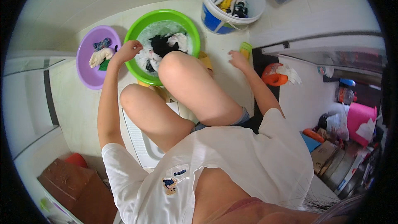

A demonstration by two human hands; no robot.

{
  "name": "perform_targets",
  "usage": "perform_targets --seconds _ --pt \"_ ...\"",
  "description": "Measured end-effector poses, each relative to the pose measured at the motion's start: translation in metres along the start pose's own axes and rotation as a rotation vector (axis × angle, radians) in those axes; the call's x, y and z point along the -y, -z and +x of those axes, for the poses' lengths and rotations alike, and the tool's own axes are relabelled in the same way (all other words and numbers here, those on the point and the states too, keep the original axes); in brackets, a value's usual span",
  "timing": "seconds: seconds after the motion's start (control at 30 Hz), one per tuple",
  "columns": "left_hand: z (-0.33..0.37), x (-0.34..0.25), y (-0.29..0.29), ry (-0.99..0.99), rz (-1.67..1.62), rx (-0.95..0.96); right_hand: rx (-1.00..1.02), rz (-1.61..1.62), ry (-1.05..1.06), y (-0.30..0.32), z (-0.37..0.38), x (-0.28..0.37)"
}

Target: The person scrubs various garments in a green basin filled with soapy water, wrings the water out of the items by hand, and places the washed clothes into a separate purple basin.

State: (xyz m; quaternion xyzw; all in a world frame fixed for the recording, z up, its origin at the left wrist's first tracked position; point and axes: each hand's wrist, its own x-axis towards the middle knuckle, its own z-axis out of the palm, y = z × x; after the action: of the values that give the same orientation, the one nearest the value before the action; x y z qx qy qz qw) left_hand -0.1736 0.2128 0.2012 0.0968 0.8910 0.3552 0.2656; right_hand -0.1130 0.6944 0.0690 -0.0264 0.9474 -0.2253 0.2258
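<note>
A bright green basin [191,21] stands on the floor in front of my knees. It holds cloudy, sudsy water with black clothing [162,45] and white clothing [179,40] in it. My left hand [132,49] hovers at the basin's left rim, fingers loosely bent and nothing visible in them. Right of the basin, my right hand [238,59] is raised with its fingers partly spread, holding nothing I can see. Closest to it is a small yellow-green object [245,49], whose kind I cannot make out.
A purple basin [84,68] with a few garments sits at the left. Behind, a white and blue bucket [212,20] holds more clothes. An orange container [271,75] stands by the right doorway. Beneath me is a squat toilet [143,144]. A brown box [74,186] lies lower left.
</note>
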Motion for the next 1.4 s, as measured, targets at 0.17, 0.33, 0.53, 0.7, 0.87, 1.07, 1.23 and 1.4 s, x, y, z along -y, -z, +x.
perform_targets --seconds 0.17,0.33,0.53,0.7,0.87,1.07,1.23,1.4 --pt "-0.001 -0.003 -0.001 -0.01 0.085 0.016 -0.477 -0.324 -0.581 0.086 -0.093 -0.056" --pt "0.008 -0.015 -0.007 -0.045 0.008 0.033 -0.507 -0.259 -0.835 0.109 -0.145 -0.116" --pt "0.015 -0.022 -0.009 -0.05 0.035 0.031 -0.773 -0.201 -0.694 0.065 -0.155 -0.25" --pt "0.025 -0.026 -0.017 -0.058 0.032 0.057 -0.84 -0.45 -0.573 0.059 -0.154 -0.28" --pt "0.023 -0.025 -0.013 -0.067 0.029 0.041 -0.99 -0.39 -0.534 0.07 -0.158 -0.234" --pt "0.025 -0.026 -0.016 -0.081 0.036 0.061 -0.845 -0.352 -0.688 0.087 -0.165 -0.222" --pt "0.02 -0.023 -0.016 -0.052 0.025 0.035 -0.75 -0.286 -0.794 0.096 -0.167 -0.193" --pt "0.021 -0.013 -0.014 -0.048 0.088 0.068 -0.545 -0.278 -0.907 0.114 -0.168 -0.168"
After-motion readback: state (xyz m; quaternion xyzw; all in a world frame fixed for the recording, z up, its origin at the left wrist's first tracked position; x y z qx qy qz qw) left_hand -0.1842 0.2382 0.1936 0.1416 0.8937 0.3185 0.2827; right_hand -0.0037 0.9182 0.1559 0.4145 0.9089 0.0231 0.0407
